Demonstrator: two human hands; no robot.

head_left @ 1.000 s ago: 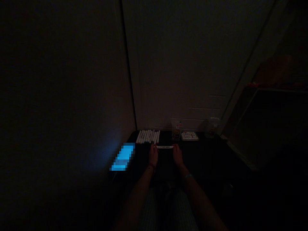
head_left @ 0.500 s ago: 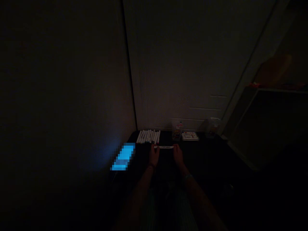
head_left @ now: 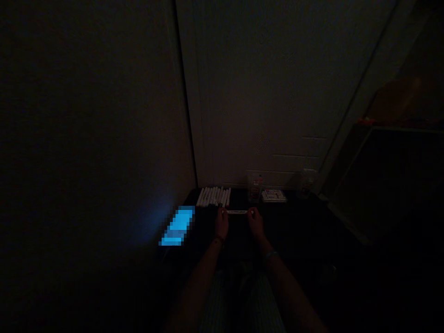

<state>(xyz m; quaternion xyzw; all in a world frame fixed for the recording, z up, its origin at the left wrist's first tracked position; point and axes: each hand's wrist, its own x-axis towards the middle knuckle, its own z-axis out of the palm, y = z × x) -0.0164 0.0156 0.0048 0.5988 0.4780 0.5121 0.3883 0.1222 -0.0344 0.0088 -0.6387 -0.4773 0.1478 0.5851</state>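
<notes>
The white pen runs left to right over the worktop; the left hand pinches its left end with fingers; the right hand pinches the other. Both hands are just as near.

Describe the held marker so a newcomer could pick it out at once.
Start at the dark table. Over it, the left hand and right hand hold the white marker by its ends. It runs sideways, alone; the row of markers behind points away.
</notes>
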